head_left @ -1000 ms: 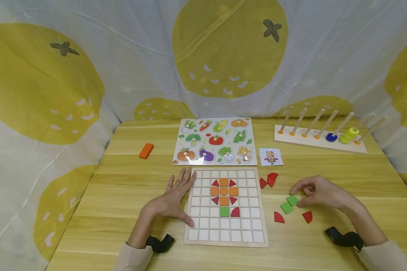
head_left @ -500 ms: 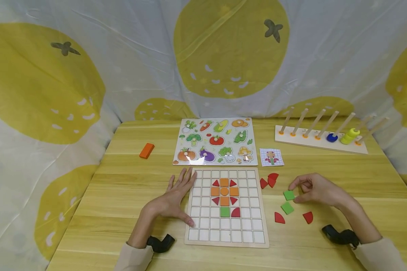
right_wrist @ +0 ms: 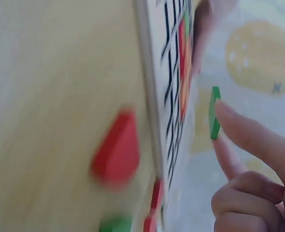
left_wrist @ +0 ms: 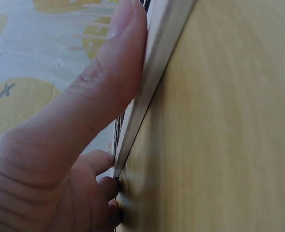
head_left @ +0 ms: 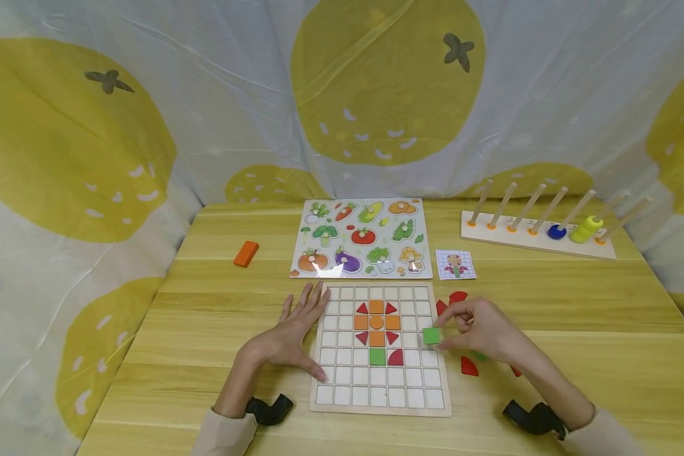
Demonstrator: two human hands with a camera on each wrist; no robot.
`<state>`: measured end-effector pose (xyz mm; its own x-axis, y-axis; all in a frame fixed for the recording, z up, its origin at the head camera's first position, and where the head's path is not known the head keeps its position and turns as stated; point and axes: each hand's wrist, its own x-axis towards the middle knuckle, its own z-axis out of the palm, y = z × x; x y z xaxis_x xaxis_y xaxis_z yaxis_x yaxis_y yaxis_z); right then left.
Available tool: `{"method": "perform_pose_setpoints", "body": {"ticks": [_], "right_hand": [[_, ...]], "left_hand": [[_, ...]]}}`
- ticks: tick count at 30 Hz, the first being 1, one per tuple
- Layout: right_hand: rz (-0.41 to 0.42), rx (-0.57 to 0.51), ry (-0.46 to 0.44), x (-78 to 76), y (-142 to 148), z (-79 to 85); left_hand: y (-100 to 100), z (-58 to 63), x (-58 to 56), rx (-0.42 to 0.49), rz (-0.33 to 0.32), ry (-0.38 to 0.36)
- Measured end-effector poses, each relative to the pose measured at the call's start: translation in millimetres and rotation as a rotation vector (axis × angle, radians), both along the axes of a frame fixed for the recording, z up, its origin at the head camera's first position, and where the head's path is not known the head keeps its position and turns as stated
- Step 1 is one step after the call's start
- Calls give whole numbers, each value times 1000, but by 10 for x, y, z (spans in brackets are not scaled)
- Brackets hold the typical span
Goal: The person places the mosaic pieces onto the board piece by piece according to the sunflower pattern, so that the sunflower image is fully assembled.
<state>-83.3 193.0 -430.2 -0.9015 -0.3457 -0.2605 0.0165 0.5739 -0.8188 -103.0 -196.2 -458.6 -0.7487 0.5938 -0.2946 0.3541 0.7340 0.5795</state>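
Between thumb and index finger my right hand pinches a green square tile, raised over the right edge of the wooden grid board. The right wrist view shows the same green tile held apart from the board. My left hand lies with fingers spread on the board's left edge; in the left wrist view its thumb rests along the rim. On the grid are orange squares, an orange circle, small red triangles, a green square and a red quarter circle.
Red quarter circles and another green tile, partly hidden by my right hand, lie right of the board. Behind stand a vegetable puzzle, a pattern card and a peg rack. An orange block lies left.
My right hand has separated one green tile from the other, lifted it and carried it left to the board's right edge. The left hand has stayed in place.
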Motion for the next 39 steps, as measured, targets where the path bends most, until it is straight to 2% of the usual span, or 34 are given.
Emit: {"method": "perform_pose_setpoints", "body": {"ticks": [7, 13, 18, 21, 27, 32, 39], "right_hand": [[97, -37, -14, 173, -592, -78], [157, -24, -18, 265, -827, -153], [161, 30, 42, 293, -880, -158], [171, 23, 53, 284, -874, -156], [228, -38, 21, 226, -858, -173], [264, -42, 0, 195, -879, -194], [274, -51, -7, 190, -898, -208]], "left_hand": [[23, 5, -4, -3, -2, -1], [28, -5, -8, -4, -1, -5], [23, -7, -8, -5, 2, -5], [23, -6, -8, -5, 1, -2], [13, -4, -4, 3, 4, -7], [4, -4, 0, 4, 8, -3], [-1, -6, 2, 1, 8, -2]]}}
